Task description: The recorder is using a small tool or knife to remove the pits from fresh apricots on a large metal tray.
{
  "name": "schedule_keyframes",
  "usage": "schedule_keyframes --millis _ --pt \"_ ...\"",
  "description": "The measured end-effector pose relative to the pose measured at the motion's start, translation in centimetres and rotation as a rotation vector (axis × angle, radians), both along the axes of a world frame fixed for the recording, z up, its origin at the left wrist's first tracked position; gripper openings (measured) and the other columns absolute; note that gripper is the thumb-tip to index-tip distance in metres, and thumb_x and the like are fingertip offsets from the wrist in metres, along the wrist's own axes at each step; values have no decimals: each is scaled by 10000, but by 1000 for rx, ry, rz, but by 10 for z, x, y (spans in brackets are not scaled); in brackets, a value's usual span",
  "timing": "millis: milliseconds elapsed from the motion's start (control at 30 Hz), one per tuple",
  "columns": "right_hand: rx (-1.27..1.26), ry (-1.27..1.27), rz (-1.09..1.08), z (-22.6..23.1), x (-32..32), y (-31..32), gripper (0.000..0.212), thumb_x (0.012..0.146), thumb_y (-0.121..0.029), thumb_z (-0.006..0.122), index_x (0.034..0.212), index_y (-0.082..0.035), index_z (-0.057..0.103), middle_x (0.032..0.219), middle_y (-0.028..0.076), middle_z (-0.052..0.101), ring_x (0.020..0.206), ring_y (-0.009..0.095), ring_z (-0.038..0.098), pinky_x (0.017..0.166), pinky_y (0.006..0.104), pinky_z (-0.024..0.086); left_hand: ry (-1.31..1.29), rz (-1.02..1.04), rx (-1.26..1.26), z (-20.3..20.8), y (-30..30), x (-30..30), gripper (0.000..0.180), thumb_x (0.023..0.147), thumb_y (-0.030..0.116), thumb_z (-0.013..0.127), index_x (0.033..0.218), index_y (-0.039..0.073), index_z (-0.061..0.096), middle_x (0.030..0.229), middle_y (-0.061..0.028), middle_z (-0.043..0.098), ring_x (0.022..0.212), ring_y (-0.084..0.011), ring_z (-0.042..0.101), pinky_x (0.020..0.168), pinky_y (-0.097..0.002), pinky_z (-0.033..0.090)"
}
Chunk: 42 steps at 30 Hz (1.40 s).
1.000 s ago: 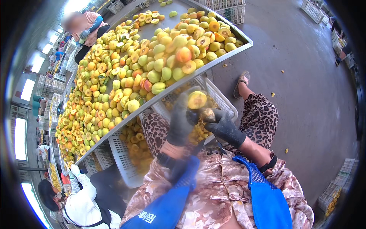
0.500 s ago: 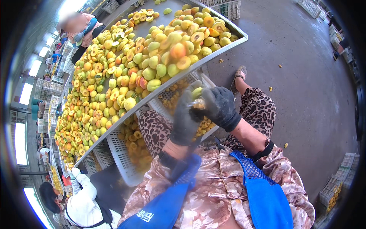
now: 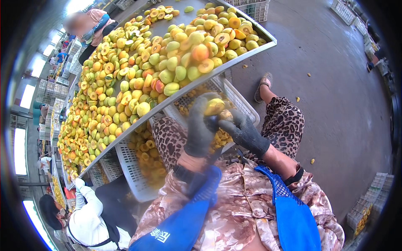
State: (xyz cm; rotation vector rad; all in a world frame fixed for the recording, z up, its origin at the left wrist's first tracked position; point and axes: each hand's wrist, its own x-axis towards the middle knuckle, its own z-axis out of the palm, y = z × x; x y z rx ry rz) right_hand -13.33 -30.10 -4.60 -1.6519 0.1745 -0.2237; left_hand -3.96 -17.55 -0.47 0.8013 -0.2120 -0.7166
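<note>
Head view: a seated worker's gloved left hand (image 3: 201, 127) grips a yellow peach (image 3: 214, 106) over a white crate (image 3: 130, 167) below the heaped table's (image 3: 251, 31) near edge, the gloved right hand (image 3: 243, 131) closed against it, apparently mid-pitting; halves likely drop next.

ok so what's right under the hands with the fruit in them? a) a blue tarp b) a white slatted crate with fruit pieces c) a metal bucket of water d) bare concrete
b: the left hand and right hand, both in dark gloves, hold a yellow fruit over a white slatted crate with fruit pieces in it.
</note>
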Motion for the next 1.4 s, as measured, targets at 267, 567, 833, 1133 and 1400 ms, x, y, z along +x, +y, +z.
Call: schedule_keyframes --millis 267,567,833,1133,1400 --pt "30 -154 53 8 13 10 391 906 -207 636 1195 40 549 971 226 672 926 332 663 827 403 498 -86 87 73 7 0 -3 396 1076 306 349 1175 -14 560 1111 -162 631 1057 -253 633 910 -362 544" --pt "-11 -137 125 5 1 13 426 943 -238 582 1281 16 530 1086 155 636 955 244 633 837 339 491 -22 119 146 -2 -5 -4 452 1045 388 453 1090 -42 586 959 -143 666 875 -230 652 854 -354 544" --pt "181 -181 286 -27 -6 18 266 991 -253 556 1196 -83 563 885 -15 567 702 85 542 556 242 432 -190 201 235 10 -10 -6 441 1032 383 484 910 -10 643 854 -130 673 769 -189 643 751 -309 530" --pt "802 291 561 10 2 14 472 941 -262 647 1336 -47 502 968 -18 595 874 119 554 740 253 471 -134 -86 47 20 22 10 481 999 441 510 750 38 596 729 -106 627 665 -216 627 632 -310 499" --pt "-236 193 335 0 46 37 355 897 -315 683 908 31 604 692 90 572 680 145 542 609 361 446 -362 806 721 10 200 89 381 1022 318 533 925 -10 702 827 -108 712 715 -172 648 696 -297 531"
